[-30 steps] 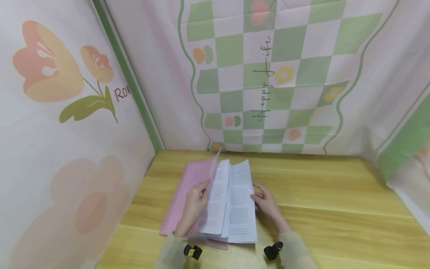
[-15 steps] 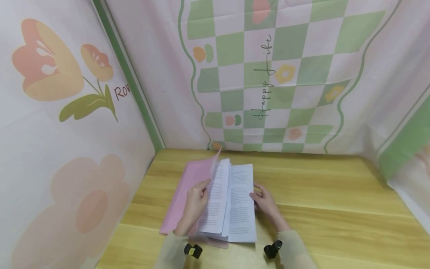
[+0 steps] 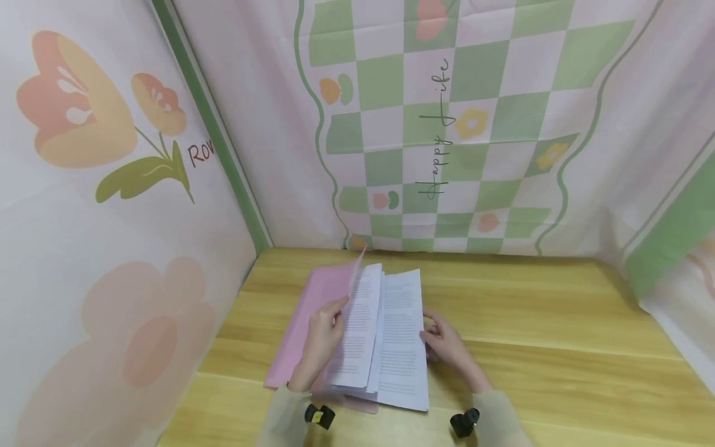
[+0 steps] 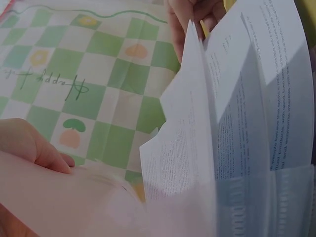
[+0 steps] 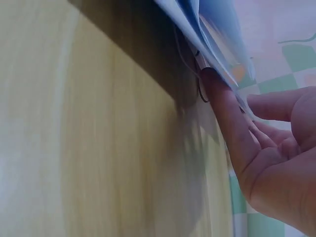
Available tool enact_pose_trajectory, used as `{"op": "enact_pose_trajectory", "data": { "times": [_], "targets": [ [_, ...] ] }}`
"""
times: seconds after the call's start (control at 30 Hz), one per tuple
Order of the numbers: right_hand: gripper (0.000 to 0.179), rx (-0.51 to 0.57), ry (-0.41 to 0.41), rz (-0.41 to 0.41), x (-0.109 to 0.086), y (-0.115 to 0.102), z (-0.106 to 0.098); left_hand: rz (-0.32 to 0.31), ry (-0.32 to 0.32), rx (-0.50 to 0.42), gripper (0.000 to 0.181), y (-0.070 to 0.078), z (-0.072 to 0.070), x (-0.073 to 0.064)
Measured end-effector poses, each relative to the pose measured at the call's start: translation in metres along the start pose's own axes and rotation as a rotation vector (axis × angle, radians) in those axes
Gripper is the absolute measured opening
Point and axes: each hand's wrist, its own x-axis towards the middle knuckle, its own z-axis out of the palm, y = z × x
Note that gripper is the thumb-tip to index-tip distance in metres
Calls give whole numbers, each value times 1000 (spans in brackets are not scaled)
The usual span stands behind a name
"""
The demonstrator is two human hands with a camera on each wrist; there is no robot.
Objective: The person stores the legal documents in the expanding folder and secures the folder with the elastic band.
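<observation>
A pink folder [image 3: 301, 316] lies spread on the table, with printed papers [image 3: 403, 347] fanned inside it. My left hand [image 3: 324, 329] pinches the edge of the folder's raised pink cover [image 4: 94, 202]. At the right edge of the papers, my right hand [image 3: 447, 343] grips the outermost sheets between thumb and fingers. In the right wrist view, one finger of the right hand [image 5: 266, 163] reaches under the sheets. Several text-covered sheets stand apart in the left wrist view, with a clear plastic strip [image 4: 266, 202] across their lower part.
The wooden table [image 3: 558, 347] extends well to the right of the papers. A curtain with green and white checks [image 3: 427, 130] hangs behind it, and a flowered curtain [image 3: 100, 230] closes the left side. Small black cameras sit on both wrists.
The right hand has shifted slightly right and toward me, drawing the right sheets' lower corner along. Their curled top corner has straightened since a second ago. My left hand stays on the cover.
</observation>
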Motion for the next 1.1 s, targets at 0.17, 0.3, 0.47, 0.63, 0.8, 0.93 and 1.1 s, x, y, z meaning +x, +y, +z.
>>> {"op": "enact_pose_trajectory", "data": {
  "times": [0.17, 0.3, 0.47, 0.63, 0.8, 0.93, 1.1],
  "targets": [
    [63, -37, 2, -4, -5, 1, -3, 7, 11, 8, 39, 0, 0, 0],
    [62, -24, 8, 11, -6, 2, -3, -6, 1, 6, 39, 1, -1, 0],
    [60, 30, 11, 32, -8, 2, 0, -19, -15, 7, 39, 1, -1, 0],
    [62, 70, 3, 37, -9, 1, 2, -22, -22, 6, 39, 1, -1, 0],
    [63, 94, 8, 35, -9, 2, 3, -28, -26, 1, 40, 1, -1, 0],
    [63, 117, 37, 50, -6, 3, 3, -21, -25, 4, 40, 2, -1, 0],
    [63, 160, 47, 62, -3, 3, 5, -12, -17, 4, 40, 2, 0, 0]
  ]
}}
